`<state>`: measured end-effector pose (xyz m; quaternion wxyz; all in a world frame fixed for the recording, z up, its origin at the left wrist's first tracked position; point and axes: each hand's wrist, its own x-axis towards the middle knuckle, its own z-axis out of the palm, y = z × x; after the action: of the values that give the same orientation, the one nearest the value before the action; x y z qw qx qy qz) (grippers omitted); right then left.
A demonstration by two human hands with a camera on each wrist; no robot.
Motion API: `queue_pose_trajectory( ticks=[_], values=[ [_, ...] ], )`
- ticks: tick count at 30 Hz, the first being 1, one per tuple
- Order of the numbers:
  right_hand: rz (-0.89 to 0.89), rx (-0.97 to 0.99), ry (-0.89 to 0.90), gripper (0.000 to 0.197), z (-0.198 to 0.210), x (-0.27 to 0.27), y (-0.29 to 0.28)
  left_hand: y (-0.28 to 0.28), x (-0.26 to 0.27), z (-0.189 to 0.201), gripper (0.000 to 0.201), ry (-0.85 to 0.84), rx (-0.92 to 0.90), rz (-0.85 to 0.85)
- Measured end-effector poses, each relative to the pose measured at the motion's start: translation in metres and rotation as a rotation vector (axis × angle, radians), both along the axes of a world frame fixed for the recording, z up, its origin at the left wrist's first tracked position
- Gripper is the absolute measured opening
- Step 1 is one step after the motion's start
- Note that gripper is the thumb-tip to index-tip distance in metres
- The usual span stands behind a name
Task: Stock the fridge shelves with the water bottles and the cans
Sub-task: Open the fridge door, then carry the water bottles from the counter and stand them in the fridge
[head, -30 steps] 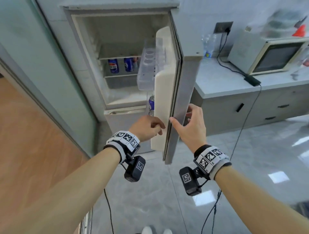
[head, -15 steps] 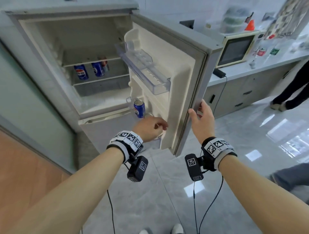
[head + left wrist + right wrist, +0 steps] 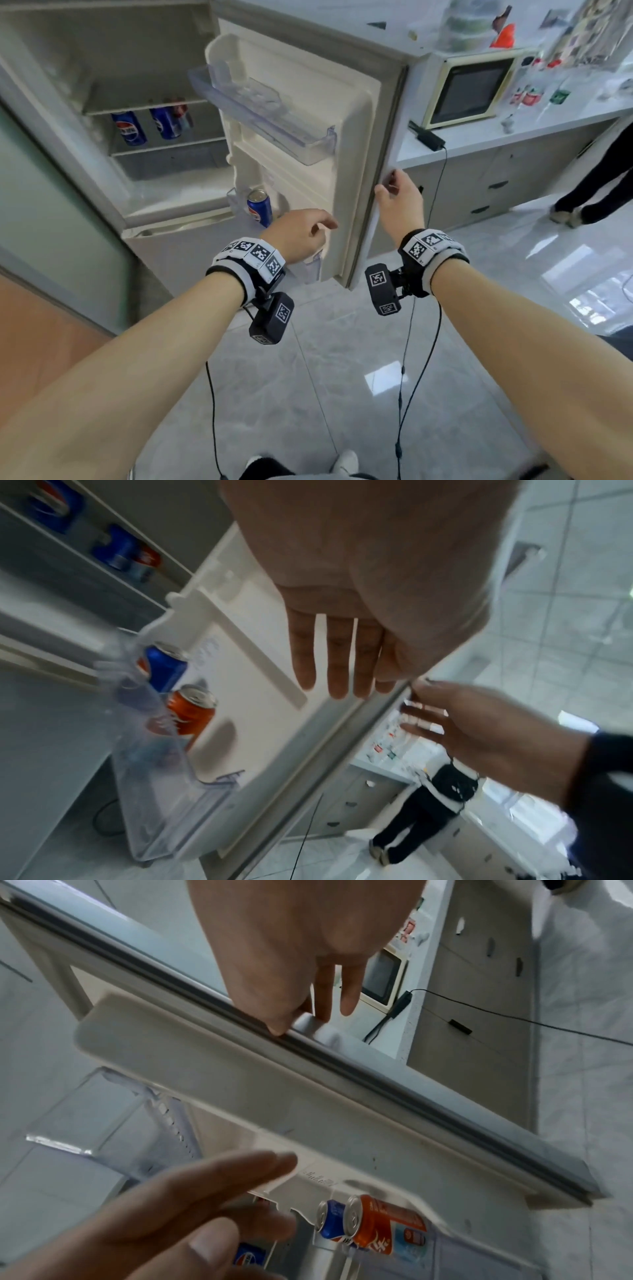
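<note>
Both hands work at the open fridge door (image 3: 308, 113). Head view: the right hand (image 3: 399, 205) has its thumb and fingers hooked on the door's outer edge, while the left hand (image 3: 301, 233) hangs empty before the lower door bin, fingers loosely bent. A blue Pepsi can (image 3: 259, 207) stands in that bin; two more blue cans (image 3: 129, 128) stand on the inner wire shelf (image 3: 168, 145); the clear upper door bin (image 3: 260, 116) holds nothing visible. Left wrist view: the left hand's fingers (image 3: 337, 656) are straight and spread, touching nothing; an orange can (image 3: 192, 710) stands just beside the blue one in the lower door bin (image 3: 164, 804), and the right hand appears at the door edge. Right wrist view: the thumb presses the grey door gasket (image 3: 377, 1074) with the fingers behind the edge, a light hold on the door; the microwave (image 3: 380, 980) sits on the counter beyond. Judged step: the door is being held open between placements, some cans already stocked. No water bottle can be made out in the fridge, so the next move calls for fetching bottles or cans from outside it.
</note>
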<state>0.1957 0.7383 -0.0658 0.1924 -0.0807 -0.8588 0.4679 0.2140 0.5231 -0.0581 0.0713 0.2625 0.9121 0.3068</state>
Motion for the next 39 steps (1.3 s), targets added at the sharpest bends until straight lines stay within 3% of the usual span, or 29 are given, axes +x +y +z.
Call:
queue_pose_trajectory(
  ticks=[6, 10, 13, 22, 26, 31, 39],
  values=[
    [0.109, 0.08, -0.021, 0.016, 0.006, -0.033, 0.053, 0.082, -0.01, 0.0, 0.049, 0.159, -0.276, -0.123],
    [0.124, 0.082, -0.051, 0.016, 0.007, -0.06, 0.08, 0.122, -0.036, 0.001, 0.053, 0.168, -0.345, -0.139],
    [0.136, 0.018, -0.036, 0.029, 0.009, -0.075, 0.096, 0.149, -0.057, -0.005, 0.054, 0.167, -0.378, -0.121],
    [0.209, -0.043, -0.063, 0.032, 0.011, -0.118, 0.132, 0.203, -0.102, -0.012, 0.05, 0.16, -0.387, -0.061],
    [0.248, -0.034, -0.089, 0.042, 0.011, -0.127, 0.148, 0.22, -0.114, -0.015, 0.045, 0.173, -0.36, -0.026],
    [0.178, 0.033, -0.138, 0.045, 0.008, -0.123, 0.178, 0.25, -0.126, -0.023, 0.041, 0.186, -0.336, -0.013],
    [0.069, 0.013, -0.14, 0.041, -0.014, -0.124, 0.279, 0.329, -0.163, -0.034, 0.044, 0.164, -0.197, -0.045]
  ],
)
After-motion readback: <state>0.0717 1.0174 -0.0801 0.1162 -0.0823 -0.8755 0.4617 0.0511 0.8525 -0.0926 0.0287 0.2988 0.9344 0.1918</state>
